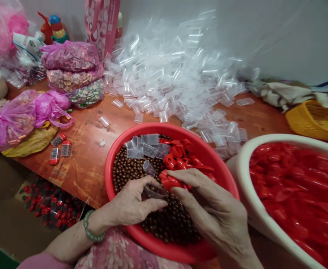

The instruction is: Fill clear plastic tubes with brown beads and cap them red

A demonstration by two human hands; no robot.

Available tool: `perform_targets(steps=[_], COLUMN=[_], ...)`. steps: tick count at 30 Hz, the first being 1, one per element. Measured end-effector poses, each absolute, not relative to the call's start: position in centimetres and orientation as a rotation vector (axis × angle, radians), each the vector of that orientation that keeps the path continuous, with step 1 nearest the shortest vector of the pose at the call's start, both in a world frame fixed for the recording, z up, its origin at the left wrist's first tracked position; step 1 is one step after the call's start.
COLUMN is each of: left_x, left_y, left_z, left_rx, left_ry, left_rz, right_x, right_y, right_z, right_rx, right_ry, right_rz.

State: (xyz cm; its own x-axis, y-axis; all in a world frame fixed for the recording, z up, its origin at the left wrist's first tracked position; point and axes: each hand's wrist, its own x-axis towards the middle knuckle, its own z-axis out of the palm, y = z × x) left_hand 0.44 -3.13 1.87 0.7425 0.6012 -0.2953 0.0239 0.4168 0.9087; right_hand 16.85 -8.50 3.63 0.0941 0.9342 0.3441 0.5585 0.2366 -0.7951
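Note:
My left hand (135, 203), a green bead bracelet on its wrist, holds a clear plastic container (154, 191) between thumb and fingers, low over a red basin (228, 175). My right hand (211, 205) is closed on a glossy red piece (171, 182) just beside that container; the two look apart. Brown balls (132, 170) fill the basin's left and front. More clear containers (150, 139) lie on the balls at the back left, and red pieces (177, 151) are heaped at the back right. My fingers hide part of the container.
Loose clear containers (175, 86) are piled behind the basin. A white tub (244, 179) of red pieces stands right, a yellow basket (306, 119) behind it. Pink bags (68, 56) lie left, near several filled red-capped containers (65, 148). A cardboard box (1, 194) sits below the table edge.

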Motion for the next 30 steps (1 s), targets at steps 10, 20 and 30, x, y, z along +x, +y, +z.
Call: perform_targets(steps=[10,20,30], left_x=[0.1,0.4,0.9], left_y=[-2.6,-2.7,-2.5], left_z=[1.7,0.8,0.9], left_rx=[1.240,0.901,0.684], left_ry=[0.615,0.542,0.579], left_rz=[0.417,0.366,0.345], right_x=[15.9,15.8,15.0], right_y=[-7.5,-8.4,-7.5], right_z=[4.5,2.7,1.5], right_rx=[-1.435,-1.452,-1.454], right_ry=[-1.870,-2.163,-2.290], right_rz=[0.446,0.250,-0.234])
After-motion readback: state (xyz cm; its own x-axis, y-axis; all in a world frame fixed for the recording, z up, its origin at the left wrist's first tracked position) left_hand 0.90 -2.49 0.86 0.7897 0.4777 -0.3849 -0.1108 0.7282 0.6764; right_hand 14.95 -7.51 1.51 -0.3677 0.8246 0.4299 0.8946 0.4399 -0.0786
